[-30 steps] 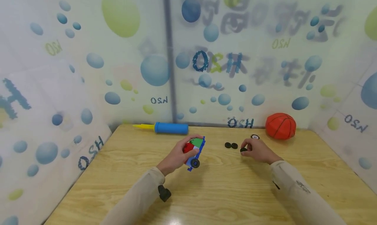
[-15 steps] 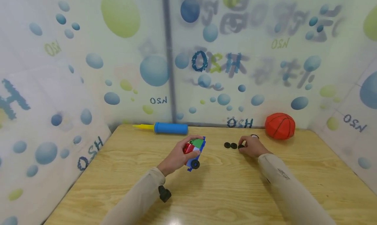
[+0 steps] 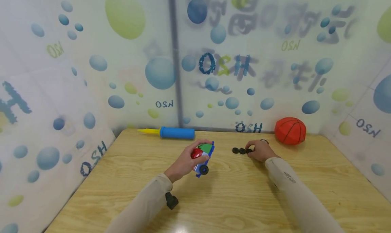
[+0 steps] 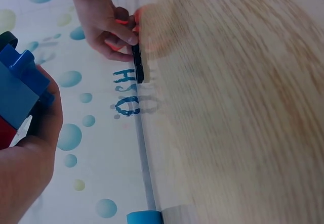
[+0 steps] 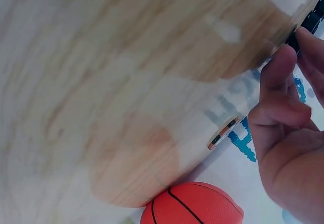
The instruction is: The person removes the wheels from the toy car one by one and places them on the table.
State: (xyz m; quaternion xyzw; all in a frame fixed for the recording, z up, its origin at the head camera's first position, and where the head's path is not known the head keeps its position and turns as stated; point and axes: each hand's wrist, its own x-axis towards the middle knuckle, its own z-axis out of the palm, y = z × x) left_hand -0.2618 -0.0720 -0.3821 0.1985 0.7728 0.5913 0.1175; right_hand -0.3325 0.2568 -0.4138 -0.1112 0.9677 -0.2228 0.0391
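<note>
Wooden table (image 3: pixel 232 199), one toy car (image 3: pixel 203 157), three black wheels (image 3: pixel 239 151)

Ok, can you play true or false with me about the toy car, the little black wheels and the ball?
1. The left hand holds the toy block car. True.
2. The right hand rests on the orange basketball. False: it is at the loose black wheels; the ball sits apart by the wall.
3. The blue and yellow pump lies at the table's far edge. True.
4. The toy block car has no wheel on it. False: one black wheel shows at its lower end.
</note>
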